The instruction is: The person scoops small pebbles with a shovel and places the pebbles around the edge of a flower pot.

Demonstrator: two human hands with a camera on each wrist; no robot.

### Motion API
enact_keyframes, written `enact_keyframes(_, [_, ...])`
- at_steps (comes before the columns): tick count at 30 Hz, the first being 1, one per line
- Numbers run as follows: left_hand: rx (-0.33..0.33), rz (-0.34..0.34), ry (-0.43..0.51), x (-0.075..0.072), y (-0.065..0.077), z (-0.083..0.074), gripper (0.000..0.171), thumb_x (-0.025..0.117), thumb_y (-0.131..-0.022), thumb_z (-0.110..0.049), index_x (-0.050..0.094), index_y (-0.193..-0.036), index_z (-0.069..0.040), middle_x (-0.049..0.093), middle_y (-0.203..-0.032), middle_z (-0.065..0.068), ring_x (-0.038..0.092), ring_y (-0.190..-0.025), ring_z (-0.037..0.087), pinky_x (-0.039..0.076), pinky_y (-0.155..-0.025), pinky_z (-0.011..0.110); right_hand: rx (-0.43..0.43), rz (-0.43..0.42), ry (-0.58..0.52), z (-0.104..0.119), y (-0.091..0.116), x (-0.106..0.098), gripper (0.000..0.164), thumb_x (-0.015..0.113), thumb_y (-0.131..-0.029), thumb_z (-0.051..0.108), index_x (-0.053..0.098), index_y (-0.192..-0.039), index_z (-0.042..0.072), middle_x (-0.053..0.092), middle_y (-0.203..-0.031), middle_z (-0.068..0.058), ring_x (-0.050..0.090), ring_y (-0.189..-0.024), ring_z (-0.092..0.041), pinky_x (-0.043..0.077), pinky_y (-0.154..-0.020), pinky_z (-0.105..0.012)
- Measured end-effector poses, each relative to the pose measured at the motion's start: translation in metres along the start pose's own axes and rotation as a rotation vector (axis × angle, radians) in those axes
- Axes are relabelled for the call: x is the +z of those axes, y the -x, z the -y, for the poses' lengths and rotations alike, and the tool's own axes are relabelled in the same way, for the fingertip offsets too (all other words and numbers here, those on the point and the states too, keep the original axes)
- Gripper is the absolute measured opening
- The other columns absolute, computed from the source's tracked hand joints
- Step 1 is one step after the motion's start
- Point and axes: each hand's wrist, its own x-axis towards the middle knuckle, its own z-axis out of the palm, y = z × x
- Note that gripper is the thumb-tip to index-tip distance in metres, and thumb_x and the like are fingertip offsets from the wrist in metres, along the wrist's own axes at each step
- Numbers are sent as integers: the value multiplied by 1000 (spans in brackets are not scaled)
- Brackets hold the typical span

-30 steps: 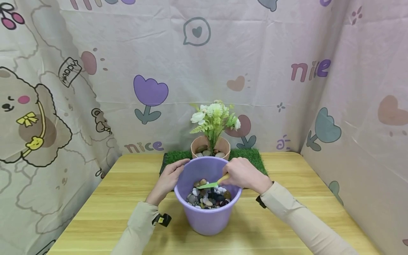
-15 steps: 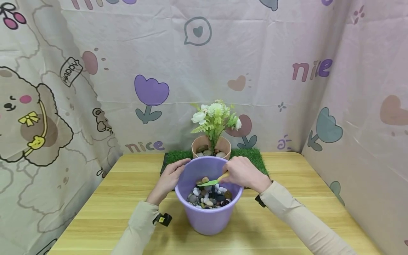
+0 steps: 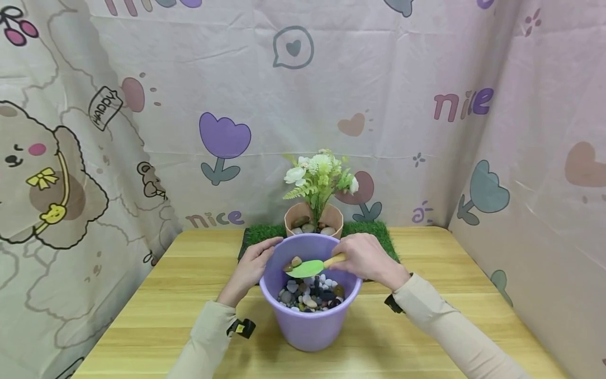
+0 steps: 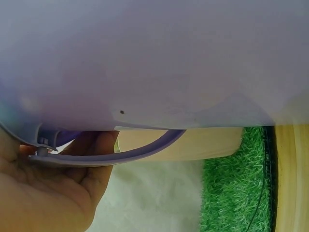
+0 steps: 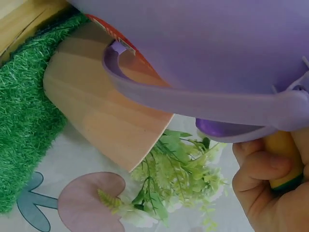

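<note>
A purple bucket (image 3: pixel 310 329) stands on the table, with mixed pebbles (image 3: pixel 310 300) at its bottom. My left hand (image 3: pixel 251 266) grips its rim on the left; in the left wrist view the bucket's handle (image 4: pixel 120 157) crosses in front of the palm. With curled fingers, my right hand (image 3: pixel 366 258) holds a small garden trowel (image 3: pixel 306 269) by its yellow handle, over the right rim. The green blade is inside the bucket above the pebbles, pointing left. Brown stones (image 3: pixel 296 261) are at the blade's tip. In the right wrist view the blade is hidden behind the bucket.
Behind the bucket, a peach pot (image 3: pixel 335 223) with white flowers (image 3: pixel 319 171) and stones stands on an artificial grass mat (image 3: pixel 374 237). The wooden table (image 3: pixel 180 300) extends to both sides. A printed cloth (image 3: pixel 407 68) hangs at the back and sides.
The trowel has risen from the pebbles and shifted slightly left, its green blade now turned more towards the head camera. Brown stones have moved with it. My left hand stays in place.
</note>
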Motion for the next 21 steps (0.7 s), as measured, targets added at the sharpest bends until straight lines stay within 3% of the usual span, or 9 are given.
enact_keyframes(9, [4, -1, -3, 0, 0, -1, 39, 39, -106, -17, 53, -141, -10, 58, -138, 14, 58, -124, 32, 48, -101, 47, 142, 10, -94, -3, 0, 0, 21, 85, -72, 43, 79, -85, 27, 70, -78, 14, 56, -64, 0, 43, -54, -20])
enact_keyframes(21, [3, -5, -12, 0, 0, -1, 39, 39, -106, -17, 53, -141, -10, 57, -140, 13, 55, -127, 31, 45, -104, 48, 150, -29, -154, -6, 3, 4, 20, 86, -72, 36, 80, -89, 27, 70, -83, 13, 57, -71, -2, 44, -62, -22])
